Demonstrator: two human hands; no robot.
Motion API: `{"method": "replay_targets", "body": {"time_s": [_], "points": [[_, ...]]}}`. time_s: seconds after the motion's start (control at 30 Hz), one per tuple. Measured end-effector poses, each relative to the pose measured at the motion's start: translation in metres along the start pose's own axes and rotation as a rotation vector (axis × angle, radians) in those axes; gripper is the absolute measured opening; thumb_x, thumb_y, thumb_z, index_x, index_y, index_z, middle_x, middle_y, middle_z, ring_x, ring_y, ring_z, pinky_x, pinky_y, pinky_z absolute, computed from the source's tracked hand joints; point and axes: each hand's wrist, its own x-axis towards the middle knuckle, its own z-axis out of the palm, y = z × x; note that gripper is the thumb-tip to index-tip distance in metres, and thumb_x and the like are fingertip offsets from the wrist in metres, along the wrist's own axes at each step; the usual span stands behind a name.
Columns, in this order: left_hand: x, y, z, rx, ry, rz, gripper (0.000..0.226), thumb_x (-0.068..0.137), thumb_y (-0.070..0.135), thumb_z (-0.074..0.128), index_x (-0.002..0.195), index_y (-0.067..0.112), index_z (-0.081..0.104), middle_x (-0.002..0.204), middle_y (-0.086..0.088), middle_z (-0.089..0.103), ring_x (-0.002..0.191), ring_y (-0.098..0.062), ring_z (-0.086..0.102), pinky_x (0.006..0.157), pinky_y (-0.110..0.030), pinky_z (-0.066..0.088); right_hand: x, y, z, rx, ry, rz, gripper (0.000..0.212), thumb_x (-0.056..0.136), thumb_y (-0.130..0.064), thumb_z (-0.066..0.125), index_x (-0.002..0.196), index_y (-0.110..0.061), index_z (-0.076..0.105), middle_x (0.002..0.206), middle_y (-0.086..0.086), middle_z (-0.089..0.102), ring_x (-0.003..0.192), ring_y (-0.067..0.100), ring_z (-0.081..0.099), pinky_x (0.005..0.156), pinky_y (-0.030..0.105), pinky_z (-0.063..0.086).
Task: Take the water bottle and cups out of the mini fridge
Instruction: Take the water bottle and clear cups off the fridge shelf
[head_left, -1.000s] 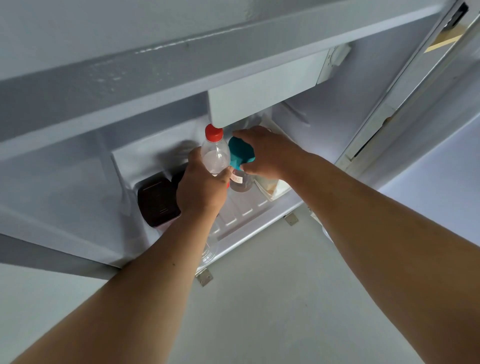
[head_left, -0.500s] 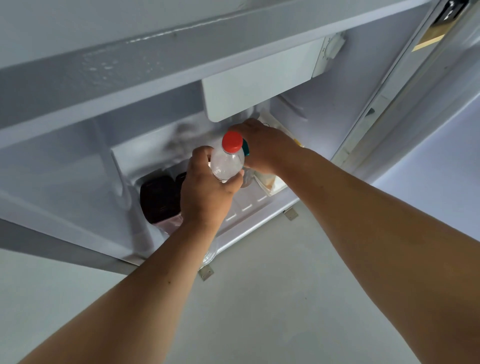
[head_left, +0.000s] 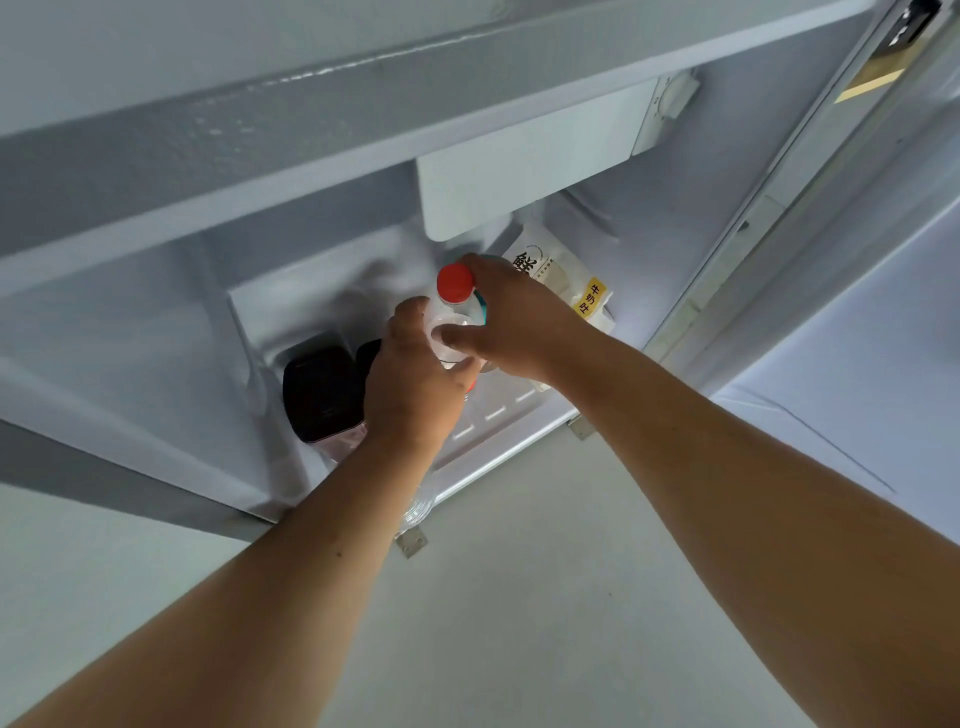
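A clear water bottle with a red cap is tilted inside the open mini fridge. My left hand is wrapped around its body; the bottle's lower end shows below my forearm. My right hand is closed over a cup with a teal lid, just right of the bottle and touching it; most of the cup is hidden by my fingers. A dark-lidded cup with a pinkish body stands at the fridge's left.
A white food packet with yellow label leans at the back right of the fridge. A white freezer box hangs above the hands. The open door stands to the right. Pale floor lies below.
The bottle has tilted and shifted right, its red cap now in front of my right hand. The teal lid, plainly visible a second ago, is now mostly covered.
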Motion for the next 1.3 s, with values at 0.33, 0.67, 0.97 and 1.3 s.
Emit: {"method": "replay_targets", "body": {"time_s": [0.33,0.67,0.97,1.3], "points": [[-0.054,-0.018,-0.026,0.232,-0.199,-0.082,0.016,0.092,0.036,0.061,0.101,0.027,0.07,0.098,0.01,0.077,0.094,-0.018,0.07,0.077,-0.031,0.052,-0.001,0.003,-0.006,-0.007,-0.02,0.033,0.036,0.084,-0.049,0.073,0.11,-0.039,0.049,0.098,-0.016,0.06,0.082,0.0,0.056,0.067,0.018,0.037],[-0.051,-0.032,-0.024,0.296,-0.26,-0.036,0.037,0.097,0.023,0.054,0.133,0.024,0.063,0.127,0.003,0.071,0.118,-0.022,0.063,0.095,-0.038,0.048,-0.023,0.006,0.004,-0.059,0.036,0.047,0.06,0.084,-0.053,0.075,0.135,-0.034,0.05,0.105,-0.019,0.054,0.08,-0.006,0.052,0.073,0.006,0.032],[-0.055,-0.038,-0.021,0.222,-0.255,-0.054,0.036,0.094,0.028,0.06,0.13,0.025,0.063,0.124,0.01,0.069,0.115,-0.016,0.064,0.093,-0.036,0.05,-0.027,0.005,0.0,-0.036,0.018,0.057,0.06,0.085,-0.05,0.079,0.135,-0.034,0.051,0.11,-0.019,0.053,0.1,0.008,0.055,0.09,0.021,0.042],[-0.054,-0.04,-0.015,0.156,-0.262,-0.075,0.048,0.093,0.025,0.062,0.14,0.025,0.054,0.137,0.011,0.062,0.129,-0.013,0.056,0.103,-0.038,0.047,-0.034,0.006,-0.004,-0.046,-0.027,0.047,0.056,0.086,-0.047,0.079,0.132,-0.029,0.052,0.087,-0.028,0.046,0.073,-0.006,0.048,0.071,0.008,0.031]]}}
